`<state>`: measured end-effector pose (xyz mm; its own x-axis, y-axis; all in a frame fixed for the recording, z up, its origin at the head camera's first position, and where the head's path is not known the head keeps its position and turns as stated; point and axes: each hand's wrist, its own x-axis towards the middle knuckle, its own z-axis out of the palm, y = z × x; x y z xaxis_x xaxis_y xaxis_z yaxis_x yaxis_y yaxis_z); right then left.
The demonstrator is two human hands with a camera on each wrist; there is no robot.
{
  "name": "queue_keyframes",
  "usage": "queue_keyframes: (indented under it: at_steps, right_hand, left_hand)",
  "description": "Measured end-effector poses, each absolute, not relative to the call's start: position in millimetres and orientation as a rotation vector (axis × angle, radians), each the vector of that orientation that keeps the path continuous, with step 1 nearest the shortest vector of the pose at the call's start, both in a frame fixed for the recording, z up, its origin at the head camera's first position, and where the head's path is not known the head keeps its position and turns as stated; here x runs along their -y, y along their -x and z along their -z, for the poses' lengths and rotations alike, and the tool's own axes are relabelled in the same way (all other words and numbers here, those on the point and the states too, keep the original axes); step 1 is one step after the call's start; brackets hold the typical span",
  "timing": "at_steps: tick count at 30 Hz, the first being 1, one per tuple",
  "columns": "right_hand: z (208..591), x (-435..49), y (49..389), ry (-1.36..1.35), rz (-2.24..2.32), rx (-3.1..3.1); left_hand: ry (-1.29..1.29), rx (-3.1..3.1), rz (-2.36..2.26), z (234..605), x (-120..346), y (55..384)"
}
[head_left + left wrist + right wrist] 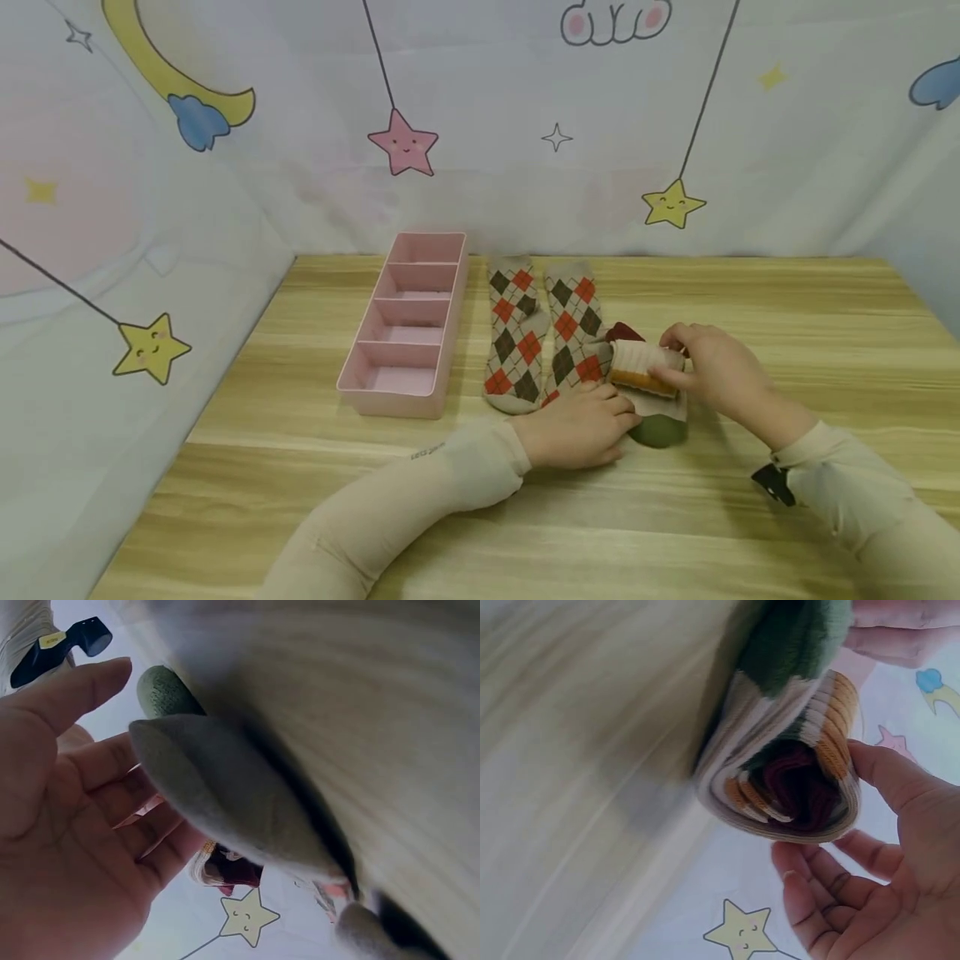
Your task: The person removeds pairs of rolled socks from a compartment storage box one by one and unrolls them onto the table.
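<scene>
A striped sock pair (647, 367) is partly rolled up, with a cream, orange and dark red roll and a flat green toe end (660, 431) nearest the person. My right hand (712, 367) grips the roll, thumb on one side and fingers on the other; the coiled layers of the roll (795, 787) show in the right wrist view. My left hand (581, 425) lies palm down beside the green toe, covering the lower end of one argyle sock (573, 317). In the left wrist view its fingers (105, 761) are loosely extended next to a grey toe (217, 787).
Another argyle sock (513, 333) lies flat to the left. Beyond it stands a pink box (442, 404) divided into several compartments. A white cloth backdrop (495, 192) with printed stars rises along the back edge of the wooden table (600, 533).
</scene>
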<state>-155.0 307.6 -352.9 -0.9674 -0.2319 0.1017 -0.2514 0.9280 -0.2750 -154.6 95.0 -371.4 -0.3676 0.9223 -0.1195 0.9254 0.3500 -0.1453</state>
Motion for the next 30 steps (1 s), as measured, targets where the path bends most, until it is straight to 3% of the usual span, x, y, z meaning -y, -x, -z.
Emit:
queue_keyframes:
  at_steps: [12,30]
  right_hand:
    - [372.1,-309.5,159.1,-0.704,-0.371,2.543]
    - [369.3,-316.2,160.7,-0.741,-0.165,2.649]
  left_hand:
    - [-1.658,-2.451,-0.018,373.1,-93.3,169.3]
    - [-1.699,-2.474,-0.065,371.5,-106.3,175.8]
